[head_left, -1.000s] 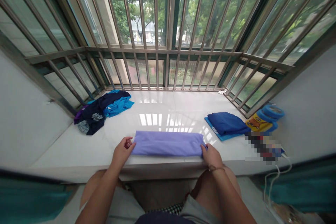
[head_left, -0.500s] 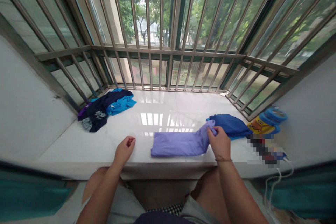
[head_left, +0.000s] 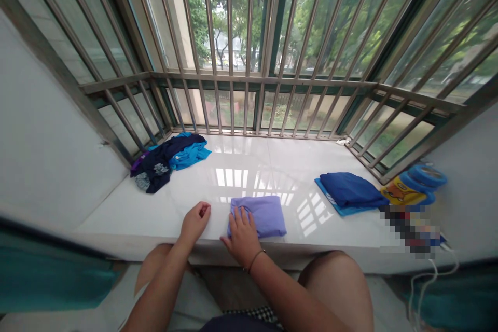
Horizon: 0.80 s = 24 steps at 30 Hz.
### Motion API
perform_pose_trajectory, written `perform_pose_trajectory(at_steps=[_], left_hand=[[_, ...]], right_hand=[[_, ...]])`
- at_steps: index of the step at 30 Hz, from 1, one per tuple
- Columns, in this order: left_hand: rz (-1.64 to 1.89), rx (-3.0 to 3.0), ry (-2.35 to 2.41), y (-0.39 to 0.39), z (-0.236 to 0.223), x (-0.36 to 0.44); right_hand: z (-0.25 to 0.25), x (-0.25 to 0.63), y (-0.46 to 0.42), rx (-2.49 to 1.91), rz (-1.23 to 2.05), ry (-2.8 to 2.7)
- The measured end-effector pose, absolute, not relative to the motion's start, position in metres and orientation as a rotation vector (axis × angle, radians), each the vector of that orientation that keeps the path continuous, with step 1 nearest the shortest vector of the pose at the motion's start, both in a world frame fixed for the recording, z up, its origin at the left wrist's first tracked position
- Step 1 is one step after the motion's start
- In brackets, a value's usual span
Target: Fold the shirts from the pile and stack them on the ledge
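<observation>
A lilac garment (head_left: pixel 263 215) lies folded into a small square on the white window ledge (head_left: pixel 249 176), near its front edge. My right hand (head_left: pixel 241 236) lies flat on the garment's left end, fingers spread and pressing down. My left hand (head_left: pixel 195 222) rests on the ledge just left of the garment, its fingers loosely curled with nothing visible in them.
A heap of dark and turquoise clothes (head_left: pixel 168 159) sits at the ledge's back left. A folded blue stack (head_left: pixel 350 192) lies at the right, with blue tape rolls and a yellow pack (head_left: pixel 414 184) beyond it. Metal window bars (head_left: pixel 249 78) fence the ledge's far sides.
My right hand carried the garment's right end over to the left, folding the long strip in half, and now presses it flat. My left hand let go and stayed beside it.
</observation>
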State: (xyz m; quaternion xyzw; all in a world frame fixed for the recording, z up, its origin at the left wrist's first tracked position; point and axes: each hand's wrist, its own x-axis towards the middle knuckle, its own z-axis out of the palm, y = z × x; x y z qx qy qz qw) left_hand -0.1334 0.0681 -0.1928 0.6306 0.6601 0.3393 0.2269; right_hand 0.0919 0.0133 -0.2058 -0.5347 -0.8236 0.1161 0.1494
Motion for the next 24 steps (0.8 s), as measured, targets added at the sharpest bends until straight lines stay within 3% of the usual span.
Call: perform_pose_trajectory(at_steps=[7,10,17,24], left_hand=[[0.869,1.753,1.894,0.071,-0.195,-0.134],[0.874,1.771,1.89,0.071,-0.197,-0.133],[0.818,1.796,1.914,0.07,-0.196,-0.133],[0.803,1.822,1.933,0.072,-0.2,-0.134]], right_hand=[[-0.216,0.109,-0.007,-1.349,0.264,-2.51],[-0.2,0.117,-0.009,-1.371,0.42,-2.44],[-0.109,0.189,0.007,-1.485,0.773,-1.52],[-0.061,0.318,0.035,-1.486,0.69,-1.028]])
